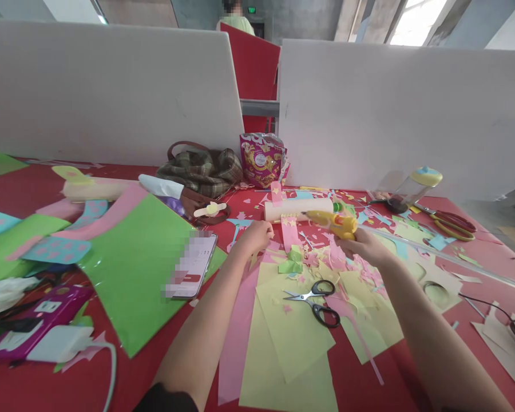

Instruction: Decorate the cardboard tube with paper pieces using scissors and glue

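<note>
My right hand (363,246) is wrapped round the handle of a yellow hot glue gun (332,222). Its nozzle points left, just in front of a white paper tube (313,207) lying on its side. Pink paper strips with yellow stars (289,233) lie at the tube, one behind and one in front. My left hand (258,236) is closed near the tube's left end; whatever its fingers hold, if anything, is hidden. Between my forearms, small scissors with black handles (321,300) rest on yellow paper sheets (289,366).
Paper scraps (326,257) cover the middle of the red table. A phone (195,266) lies on green paper (133,286) at left. Behind stand a snack bag (262,160) and a plaid bag (201,169). At right are a clear bottle (414,189) and red-handled scissors (452,224). White partitions (390,114) stand behind.
</note>
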A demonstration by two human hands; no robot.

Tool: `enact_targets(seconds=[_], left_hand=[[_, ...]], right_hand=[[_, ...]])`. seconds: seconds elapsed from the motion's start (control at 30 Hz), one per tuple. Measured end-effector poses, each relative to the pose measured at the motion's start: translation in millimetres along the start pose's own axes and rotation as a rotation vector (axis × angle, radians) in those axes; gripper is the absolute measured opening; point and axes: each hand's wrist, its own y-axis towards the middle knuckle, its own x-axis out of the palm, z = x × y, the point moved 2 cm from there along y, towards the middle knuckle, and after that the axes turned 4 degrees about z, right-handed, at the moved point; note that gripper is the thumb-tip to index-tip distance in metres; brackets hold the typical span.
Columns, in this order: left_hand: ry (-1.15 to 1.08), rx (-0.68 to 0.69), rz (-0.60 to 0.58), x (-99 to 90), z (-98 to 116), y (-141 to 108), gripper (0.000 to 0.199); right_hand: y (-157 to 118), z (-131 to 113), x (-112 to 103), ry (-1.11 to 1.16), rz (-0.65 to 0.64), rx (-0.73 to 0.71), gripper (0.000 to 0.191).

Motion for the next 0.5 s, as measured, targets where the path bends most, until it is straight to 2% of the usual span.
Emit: enact_targets(seconds=[0.07,0.2,0.5], left_hand=[[-0.051,0.021,0.077,0.7,0,2,0.015],[-0.174,0.009,0.17,4.4,0,5,0.017],[-0.451,-0.037,0.251,25.8,-15,15,0.022]], right_hand=[[1,-3,10,-0.032,-0.08,0.036,0.022],[6,-7,26,-0.092,-0.138,0.094,0.019],[7,-10,39,-0.144,-0.201,0.157,0.017]])
